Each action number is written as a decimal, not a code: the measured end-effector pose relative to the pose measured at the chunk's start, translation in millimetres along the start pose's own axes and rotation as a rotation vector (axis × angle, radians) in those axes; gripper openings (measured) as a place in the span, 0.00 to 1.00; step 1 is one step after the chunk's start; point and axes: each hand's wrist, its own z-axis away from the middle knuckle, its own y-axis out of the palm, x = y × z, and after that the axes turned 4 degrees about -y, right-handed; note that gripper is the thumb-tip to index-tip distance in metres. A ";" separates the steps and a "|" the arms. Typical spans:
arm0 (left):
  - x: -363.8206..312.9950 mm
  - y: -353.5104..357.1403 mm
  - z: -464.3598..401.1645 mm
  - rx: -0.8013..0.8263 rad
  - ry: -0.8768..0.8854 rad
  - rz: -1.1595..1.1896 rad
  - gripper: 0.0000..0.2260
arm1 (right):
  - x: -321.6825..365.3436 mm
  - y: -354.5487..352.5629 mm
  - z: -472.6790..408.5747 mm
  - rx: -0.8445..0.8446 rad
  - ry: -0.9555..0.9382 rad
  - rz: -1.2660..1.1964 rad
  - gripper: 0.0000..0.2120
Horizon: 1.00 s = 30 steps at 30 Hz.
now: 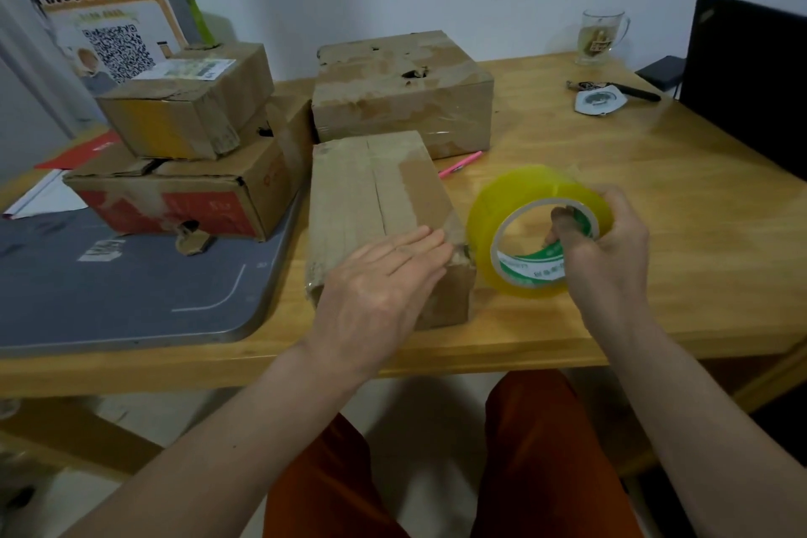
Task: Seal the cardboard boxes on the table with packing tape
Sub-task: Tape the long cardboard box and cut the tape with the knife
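A long cardboard box (375, 197) lies in front of me on the wooden table (633, 197), its top seam running away from me. My left hand (384, 275) rests flat on its near right corner with straight fingers. My right hand (611, 240) grips a yellow roll of packing tape (515, 223) just right of that box, thumb inside the core. A larger taped box (401, 92) stands behind. At the left, a small box (187, 100) sits on top of a red-printed box (183, 192).
A grey mat (109, 288) covers the table's left part. A pink pen (458, 164) lies between the boxes. A glass mug (600, 35), keys and a black pen (611, 94) and a dark laptop (751, 83) stand at the back right. A poster (100, 17) leans at the back left.
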 end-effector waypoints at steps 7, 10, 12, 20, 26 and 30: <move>-13.4 -13.1 -8.9 0.118 -0.136 -0.039 0.17 | -11.7 5.5 0.5 -0.015 0.110 -0.100 0.09; -40.3 -3.5 -20.7 0.441 -0.232 -0.336 0.40 | -11.9 7.2 1.2 -0.055 0.106 -0.118 0.10; -51.0 3.5 -19.9 0.486 -0.168 -0.415 0.42 | -11.9 7.1 2.1 -0.078 0.094 -0.116 0.09; -24.0 -23.6 -5.8 0.515 -0.260 -0.328 0.36 | -13.0 14.5 -1.6 -0.043 0.097 -0.101 0.07; -46.6 -14.3 -13.7 0.487 -0.134 -0.314 0.36 | -19.4 13.3 0.4 -0.076 0.095 -0.123 0.04; -37.3 -13.6 -13.0 0.465 -0.211 -0.206 0.34 | -20.6 14.7 2.5 -0.046 0.101 -0.121 0.04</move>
